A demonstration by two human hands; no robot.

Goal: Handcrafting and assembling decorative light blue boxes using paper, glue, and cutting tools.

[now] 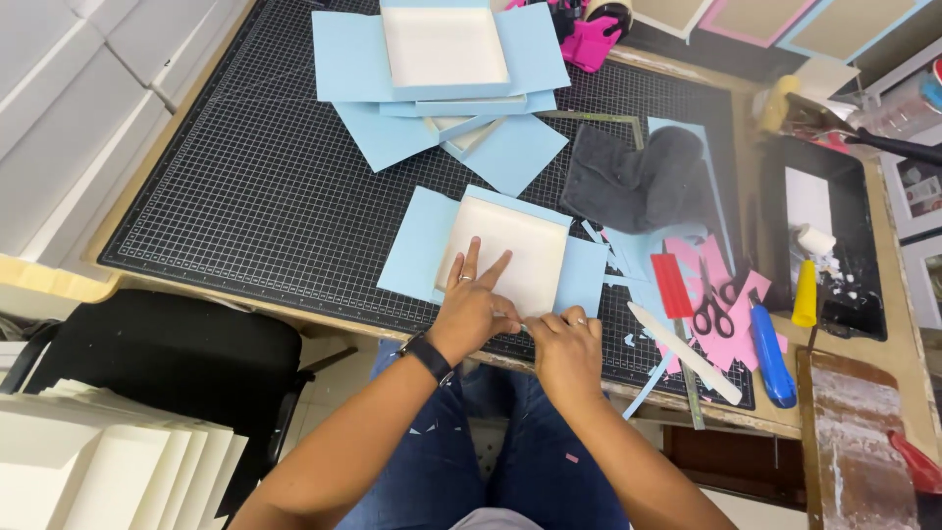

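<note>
There is one view only, from a camera on the person's head, looking steeply down over the forearms at the tabletop [147,211]. It sits close, with the hands low at six o'clock. The cutting mat [265,186] fills the centre. The tabletop's far edge runs off at twelve o'clock, and the lap shows below.

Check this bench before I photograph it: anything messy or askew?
Yes. Pink and pale blue paper offcuts litter the black cutting mat around the black-handled scissors, and the stacked blue-wrapped box trays sit fanned crookedly.
</note>
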